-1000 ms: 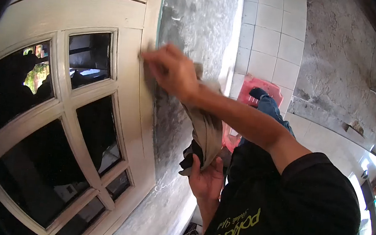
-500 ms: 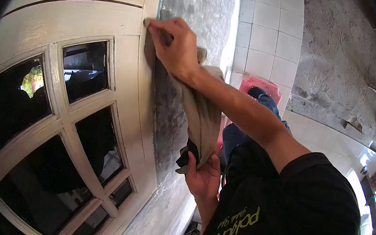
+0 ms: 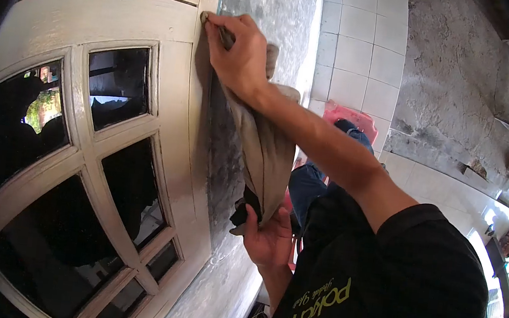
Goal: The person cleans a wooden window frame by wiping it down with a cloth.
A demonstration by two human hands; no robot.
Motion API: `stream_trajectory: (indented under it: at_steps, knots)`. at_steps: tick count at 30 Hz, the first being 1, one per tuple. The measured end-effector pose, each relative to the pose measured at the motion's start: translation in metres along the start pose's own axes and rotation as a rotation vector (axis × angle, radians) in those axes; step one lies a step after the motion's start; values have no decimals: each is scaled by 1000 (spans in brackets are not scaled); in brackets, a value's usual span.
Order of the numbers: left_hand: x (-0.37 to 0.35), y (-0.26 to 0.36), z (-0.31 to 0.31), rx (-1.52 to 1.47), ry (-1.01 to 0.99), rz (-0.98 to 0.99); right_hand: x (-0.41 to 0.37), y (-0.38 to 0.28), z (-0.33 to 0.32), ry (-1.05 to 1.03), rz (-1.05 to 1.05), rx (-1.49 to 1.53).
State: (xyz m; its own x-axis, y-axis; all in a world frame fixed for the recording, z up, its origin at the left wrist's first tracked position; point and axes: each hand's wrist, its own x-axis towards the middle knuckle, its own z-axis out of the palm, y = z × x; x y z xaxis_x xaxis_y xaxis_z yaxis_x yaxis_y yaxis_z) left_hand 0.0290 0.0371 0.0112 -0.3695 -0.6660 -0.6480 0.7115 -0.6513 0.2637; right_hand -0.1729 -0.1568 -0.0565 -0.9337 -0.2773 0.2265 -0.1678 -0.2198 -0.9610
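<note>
A greyish-brown cloth (image 3: 267,154) hangs in folds in front of the wall, between my two hands. My right hand (image 3: 239,55) pinches a small end of it between thumb and fingertips, at the edge of the cream door (image 3: 176,107). Lower down, my left hand (image 3: 268,238) has its thumb over the bottom of the cloth, beside a dark patch of fabric (image 3: 239,212), with the fingers curled partly behind it. My right forearm crosses in front of the cloth and hides part of it.
The door has several dark glass panes (image 3: 118,86). A grey mottled wall (image 3: 252,0) stands beside it. Past the wall are white floor tiles (image 3: 352,54) and a pink plastic stool (image 3: 337,112) near my legs. A rough concrete surface (image 3: 454,87) lies to the right.
Both hands and the cloth sit slightly differently in view: my left hand is a little further left, my right hand slightly higher. The grips look the same.
</note>
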Motion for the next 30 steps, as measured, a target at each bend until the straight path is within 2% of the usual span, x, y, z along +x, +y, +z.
stream_trajectory:
  at_steps: [3, 6, 9, 10, 12, 15, 16, 18, 21, 24, 25, 28, 30]
  knots:
    - [4, 0, 9, 7, 13, 12, -38, -8, -14, -162, -63, -58]
    - [8, -5, 9, 57, 28, -11, -65, -21, -25, -255, 53, 173]
    - [7, 0, -2, 64, 36, -41, -28, -7, -18, -204, 53, 31]
    - [7, 0, 1, 58, 17, -51, -11, 3, -9, -96, -88, -7]
    - [8, -5, 12, 29, -3, -68, 16, 4, 4, 35, 39, 83]
    - [9, -4, 13, 28, -20, -27, -1, -5, 1, 36, -31, 98]
    - [9, -5, 15, 37, -45, -32, -18, -10, -6, -34, -94, 69]
    - [7, -6, 10, 96, 17, -26, -57, -21, -22, -259, 8, 87]
    - [7, -9, 7, 127, 58, -42, -47, -4, -19, -219, -9, 126]
    - [9, -8, 8, 22, 19, -70, 14, 16, 7, 48, -8, 66]
    - [11, -8, 9, -32, -8, -82, 12, 12, 8, 58, 6, 64]
    - [13, -10, 18, 92, -13, -31, -25, -10, -12, -154, 37, 16]
    - [17, -12, 21, 121, 11, -52, -43, -19, -19, -217, 89, 149]
